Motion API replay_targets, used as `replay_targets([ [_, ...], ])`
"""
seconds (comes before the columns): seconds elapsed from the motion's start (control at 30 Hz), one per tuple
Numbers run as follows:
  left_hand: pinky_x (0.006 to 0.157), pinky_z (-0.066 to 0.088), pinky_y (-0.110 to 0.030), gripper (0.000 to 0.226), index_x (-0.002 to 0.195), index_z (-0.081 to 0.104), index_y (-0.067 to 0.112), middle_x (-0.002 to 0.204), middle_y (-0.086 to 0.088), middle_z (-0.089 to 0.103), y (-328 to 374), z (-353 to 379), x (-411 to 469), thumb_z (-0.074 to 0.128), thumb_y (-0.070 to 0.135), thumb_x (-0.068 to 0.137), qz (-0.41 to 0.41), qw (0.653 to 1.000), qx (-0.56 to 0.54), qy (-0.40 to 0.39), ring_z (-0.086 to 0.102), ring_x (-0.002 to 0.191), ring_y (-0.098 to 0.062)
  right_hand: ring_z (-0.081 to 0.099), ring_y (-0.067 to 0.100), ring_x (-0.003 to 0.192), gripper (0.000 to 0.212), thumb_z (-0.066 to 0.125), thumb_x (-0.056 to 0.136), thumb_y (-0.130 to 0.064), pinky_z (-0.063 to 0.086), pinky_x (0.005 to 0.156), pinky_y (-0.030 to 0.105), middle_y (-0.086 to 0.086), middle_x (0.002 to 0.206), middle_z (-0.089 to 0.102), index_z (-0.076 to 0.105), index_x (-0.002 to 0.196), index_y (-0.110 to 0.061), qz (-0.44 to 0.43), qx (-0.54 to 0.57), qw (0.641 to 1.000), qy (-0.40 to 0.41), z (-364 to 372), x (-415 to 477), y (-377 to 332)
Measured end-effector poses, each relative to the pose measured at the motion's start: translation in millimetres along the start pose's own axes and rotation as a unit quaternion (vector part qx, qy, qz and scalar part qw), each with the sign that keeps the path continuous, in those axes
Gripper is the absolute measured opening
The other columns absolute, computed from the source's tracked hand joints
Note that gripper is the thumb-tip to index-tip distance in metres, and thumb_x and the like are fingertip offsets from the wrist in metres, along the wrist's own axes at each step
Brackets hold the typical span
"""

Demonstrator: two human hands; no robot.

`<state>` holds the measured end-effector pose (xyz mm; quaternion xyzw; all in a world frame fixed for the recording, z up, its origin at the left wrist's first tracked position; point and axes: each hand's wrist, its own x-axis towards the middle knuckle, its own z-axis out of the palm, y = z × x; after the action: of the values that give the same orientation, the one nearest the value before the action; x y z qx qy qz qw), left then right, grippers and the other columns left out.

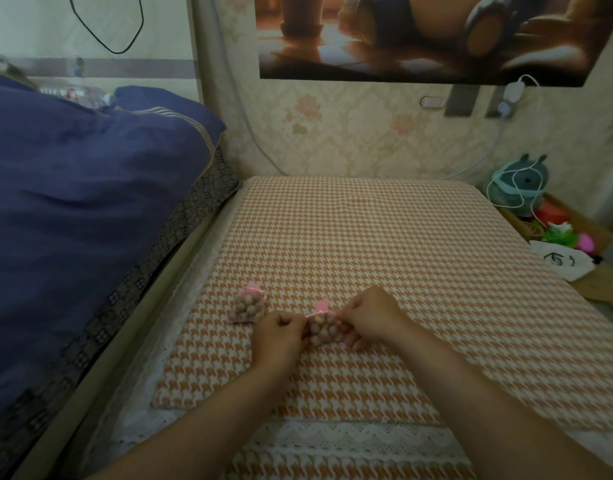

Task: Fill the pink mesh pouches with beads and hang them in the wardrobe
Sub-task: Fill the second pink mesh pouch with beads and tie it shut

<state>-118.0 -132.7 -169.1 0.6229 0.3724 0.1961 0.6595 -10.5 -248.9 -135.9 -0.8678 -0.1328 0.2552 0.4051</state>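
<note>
Both forearms reach forward, left hand (pixel 279 332) and right hand (pixel 371 317) close together, fingers curled, pinching a ribbon (pixel 312 315).

Bare left forearm (pixel 208 431) and bare right forearm (pixel 488 403), with bare left grip (pixel 280 336) and bare right grip (pixel 371 315).

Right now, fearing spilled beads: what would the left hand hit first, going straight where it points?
Probably the bead-filled pouch held between the left hand and the right hand, right at its fingertips; depth is unclear.
</note>
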Motion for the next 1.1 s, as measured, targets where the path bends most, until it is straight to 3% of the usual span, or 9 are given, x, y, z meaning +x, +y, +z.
replay_targets([
  [0.1, 0.076, 0.059, -0.048, 0.011, 0.072, 0.067, 0.017, 0.075, -0.005, 0.072, 6.0, -1.2, 6.5, 0.065, 0.025, 0.079, 0.067, 0.989, 0.131, -0.032, 0.071, 0.078, -0.023, 0.073, 0.028, 0.069, 0.026, 0.062, 0.093, -0.023, 0.062, 0.068, 0.041, 0.012, 0.072, 0.074, 0.075, 0.077, -0.008, -0.056, -0.102, 0.992, 0.050, 0.7, 1.0, 1.9],
  [0.2, 0.076, 0.056, -0.035, 0.023, 0.113, 0.058, 0.019, 0.087, 0.003, 0.070, 22.6, -6.7, 10.0, 0.059, 0.022, 0.090, 0.170, 0.938, 0.298, -0.046, 0.066, 0.079, -0.014, 0.067, 0.020, 0.094, 0.023, 0.059, 0.093, -0.040, 0.055, 0.084, 0.036, -0.003, 0.100, 0.071, 0.072, 0.102, -0.023, -0.099, -0.175, 0.974, 0.103, -2.9, 0.2, 1.2],
  [0.37, 0.105, 0.041, -0.041, 0.048, 0.141, 0.042, 0.031, 0.143, -0.003, 0.045, 45.6, -43.9, 30.7, 0.049, 0.022, 0.094, 0.240, 0.799, 0.552, -0.003, 0.037, 0.132, -0.025, 0.056, 0.019, 0.117, 0.058, 0.060, 0.085, -0.057, 0.049, 0.097, 0.038, -0.005, 0.136, 0.044, 0.048, 0.138, -0.037, -0.187, -0.186, 0.964, 0.037, 2.6, -8.7, 0.7],
  [0.5, 0.105, 0.039, -0.040, 0.055, 0.144, 0.032, 0.040, 0.143, -0.004, 0.036, 47.2, -70.4, 46.3, 0.050, 0.035, 0.092, 0.084, 0.783, 0.610, -0.090, 0.034, 0.131, -0.029, 0.047, 0.015, 0.116, 0.077, 0.072, 0.079, -0.046, 0.047, 0.100, 0.032, -0.005, 0.131, 0.039, 0.036, 0.147, -0.042, -0.233, -0.244, 0.941, -0.041, 20.7, -13.8, 4.4],
  [0.63, 0.071, 0.052, -0.019, 0.038, 0.128, 0.051, 0.015, 0.090, 0.000, 0.053, 51.3, -63.5, 46.7, 0.053, 0.002, 0.092, 0.145, 0.816, 0.537, -0.158, 0.054, 0.080, -0.015, 0.045, 0.020, 0.119, 0.075, 0.073, 0.084, -0.036, 0.048, 0.100, 0.037, -0.001, 0.131, 0.041, 0.034, 0.149, -0.039, -0.248, -0.255, 0.935, -0.025, 31.1, -7.6, 3.9],
  [0.73, 0.052, 0.040, -0.002, 0.028, 0.108, 0.052, 0.014, 0.076, 0.008, 0.049, 54.3, -48.7, 43.1, 0.060, -0.005, 0.089, 0.182, 0.834, 0.495, -0.165, 0.046, 0.063, 0.000, 0.047, 0.022, 0.121, 0.073, 0.071, 0.085, -0.039, 0.048, 0.098, 0.037, 0.000, 0.134, 0.044, 0.035, 0.149, -0.038, -0.243, -0.269, 0.932, 0.000, 29.5, -6.5, 5.5],
  [0.9, 0.065, 0.040, -0.004, 0.041, 0.116, 0.059, 0.019, 0.088, 0.010, 0.059, 52.5, -17.5, 40.0, 0.071, 0.013, 0.077, 0.270, 0.832, 0.449, -0.181, 0.053, 0.073, -0.003, 0.052, 0.024, 0.120, 0.074, 0.067, 0.084, -0.045, 0.048, 0.099, 0.037, 0.003, 0.136, 0.046, 0.036, 0.149, -0.031, -0.186, -0.253, 0.946, 0.076, 10.0, -3.4, 16.1],
  [1.0, 0.080, 0.054, -0.028, 0.044, 0.115, 0.056, 0.033, 0.093, 0.009, 0.058, 45.6, 2.2, 34.5, 0.069, 0.026, 0.074, 0.295, 0.820, 0.441, -0.215, 0.057, 0.080, -0.007, 0.054, 0.023, 0.116, 0.073, 0.063, 0.088, -0.050, 0.050, 0.094, 0.036, 0.003, 0.136, 0.046, 0.034, 0.151, -0.030, -0.150, -0.236, 0.951, 0.130, -5.3, -4.2, 25.5],
  [1.1, 0.084, 0.050, -0.031, 0.047, 0.124, 0.053, 0.029, 0.102, 0.005, 0.052, 42.3, 18.1, 22.8, 0.069, 0.027, 0.081, 0.286, 0.797, 0.473, -0.243, 0.055, 0.091, -0.014, 0.054, 0.023, 0.114, 0.074, 0.059, 0.091, -0.052, 0.050, 0.095, 0.037, 0.004, 0.136, 0.046, 0.028, 0.154, -0.029, -0.127, -0.252, 0.948, 0.148, -16.2, -4.8, 38.1],
])
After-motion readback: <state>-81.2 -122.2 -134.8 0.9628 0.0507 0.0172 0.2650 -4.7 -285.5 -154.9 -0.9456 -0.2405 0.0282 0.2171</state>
